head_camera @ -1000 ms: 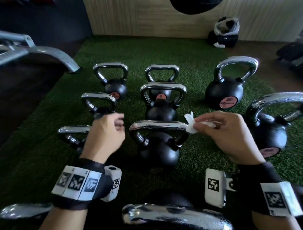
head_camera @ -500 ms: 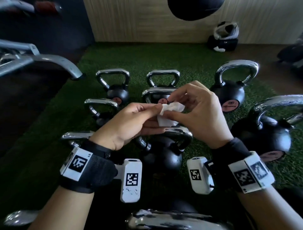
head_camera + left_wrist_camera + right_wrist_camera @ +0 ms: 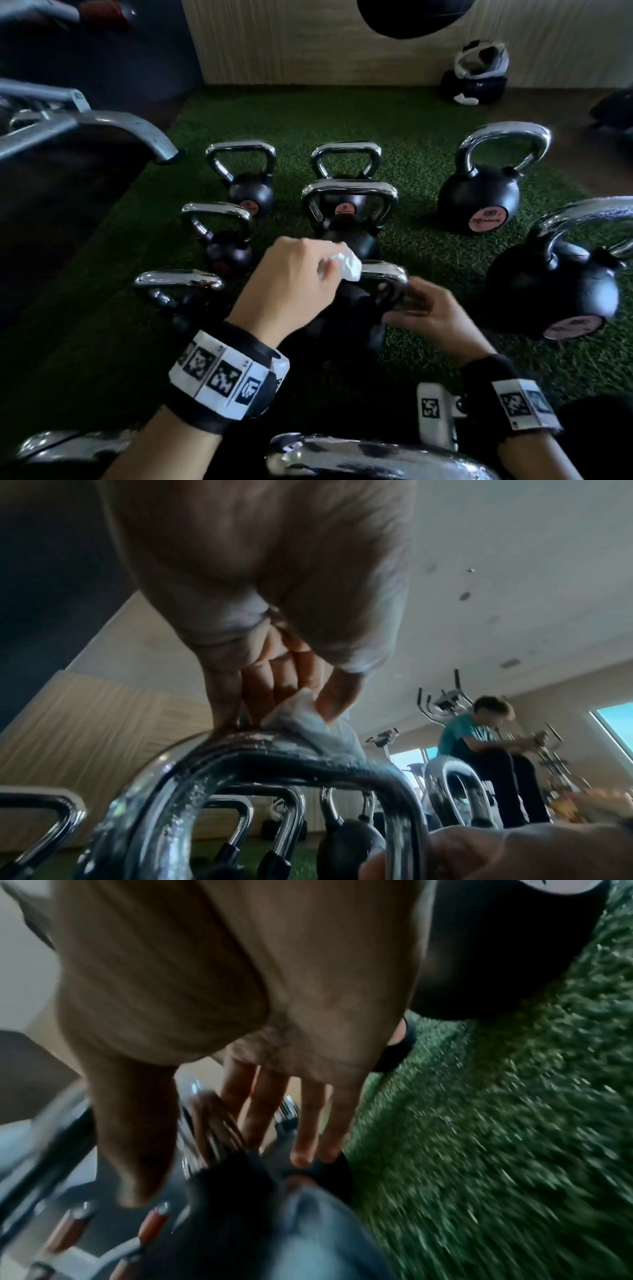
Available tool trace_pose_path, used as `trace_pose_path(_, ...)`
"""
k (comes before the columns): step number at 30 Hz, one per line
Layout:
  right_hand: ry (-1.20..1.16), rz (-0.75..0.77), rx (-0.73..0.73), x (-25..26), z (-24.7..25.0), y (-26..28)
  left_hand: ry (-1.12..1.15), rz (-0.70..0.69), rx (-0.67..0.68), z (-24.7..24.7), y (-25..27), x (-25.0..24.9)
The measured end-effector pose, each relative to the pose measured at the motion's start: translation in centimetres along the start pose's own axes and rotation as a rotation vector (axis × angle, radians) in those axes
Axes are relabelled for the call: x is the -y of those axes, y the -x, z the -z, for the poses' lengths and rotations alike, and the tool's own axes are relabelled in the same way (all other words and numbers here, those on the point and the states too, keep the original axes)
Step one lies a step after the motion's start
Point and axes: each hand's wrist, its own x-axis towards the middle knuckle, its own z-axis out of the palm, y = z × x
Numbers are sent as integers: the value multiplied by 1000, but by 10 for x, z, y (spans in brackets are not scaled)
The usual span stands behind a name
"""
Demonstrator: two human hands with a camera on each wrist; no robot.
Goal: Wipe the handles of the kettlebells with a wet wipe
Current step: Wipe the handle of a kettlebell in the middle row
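Several black kettlebells with chrome handles stand on green turf point(image 3: 428, 342). My left hand point(image 3: 308, 277) pinches a crumpled white wet wipe point(image 3: 347, 265) and presses it on top of the chrome handle point(image 3: 387, 274) of the near centre kettlebell. In the left wrist view the wipe point(image 3: 308, 729) lies on the wet bar of the handle point(image 3: 274, 758) under my fingers. My right hand point(image 3: 418, 308), blurred, is low by the handle's right leg. In the right wrist view its fingers point(image 3: 267, 1110) are straight and reach the kettlebell's dark top point(image 3: 240, 1191); it holds nothing.
Two bigger kettlebells point(image 3: 479, 198) point(image 3: 555, 291) stand to the right, smaller ones point(image 3: 250, 192) to the left and behind. A grey machine frame point(image 3: 102, 126) juts in at left. A bag point(image 3: 476, 82) lies by the far wall. A seated person point(image 3: 479, 750) is beyond.
Both hands held the wipe above the kettlebell. Now the left hand alone has it and has lowered it onto the handle; the right hand has let go and dropped beside the handle.
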Motion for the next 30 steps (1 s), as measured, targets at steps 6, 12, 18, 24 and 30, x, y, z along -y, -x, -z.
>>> trace_pose_path(6,0,1,-46,-13,-14,-15,37,39,8,-24,4,-2)
trace_pose_path(12,42,16,-70,-12,-16,-11,63,124,-184,-3,20,27)
trace_pose_path(18,38,34,-64,-15,-17,-11,146,169,-209,-8,33,30)
trace_pose_path(24,37,40,-64,-19,-17,-10,259,442,-222,-12,48,57)
trace_pose_path(30,19,24,-53,-20,-18,-9,575,678,-147,-32,57,79)
